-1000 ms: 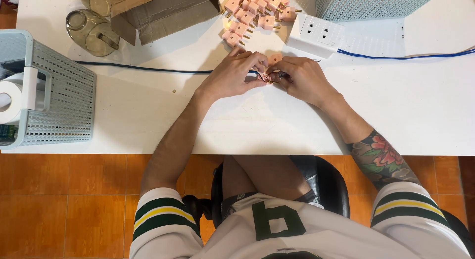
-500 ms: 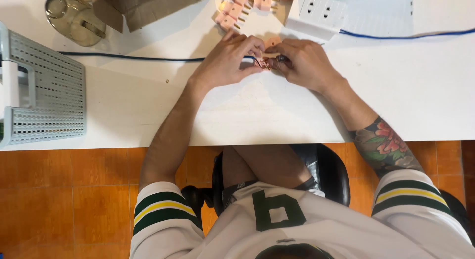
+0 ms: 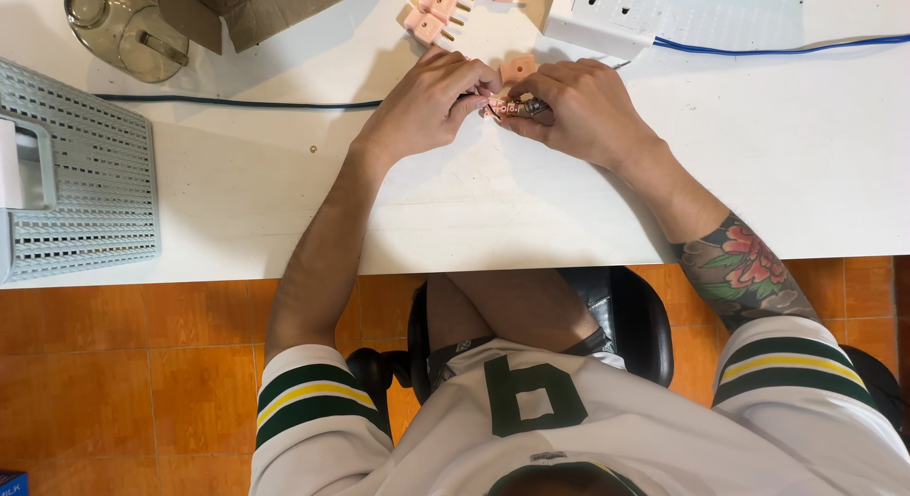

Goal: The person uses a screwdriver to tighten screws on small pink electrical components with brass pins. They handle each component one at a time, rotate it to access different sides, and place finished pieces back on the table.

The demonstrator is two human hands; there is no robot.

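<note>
We see left hand [image 3: 427, 103] and right hand [image 3: 578, 108] at top centre, fingers of both closed on small pink plug [image 3: 504, 106] above counter [image 3: 474, 202]. More pink plugs [image 3: 436, 18] wait untouched at top edge; work seems mid-way.

The worktop [image 3: 493, 212] lies bare between the near edge and the 2 hands, left hand [image 3: 427, 103] and right hand [image 3: 578, 108], so a pass along that strip meets nothing; to the right the surface is open out to the blue cable [image 3: 777, 49]; beyond the hands stand pink plugs [image 3: 438, 13] and a white socket strip [image 3: 611, 13], close together; on the left a grey perforated basket [image 3: 81, 174] blocks the edge; a dark cable [image 3: 237, 103], a glass jar [image 3: 118, 22] and a cardboard box [image 3: 265, 8] crowd the far left.
</note>
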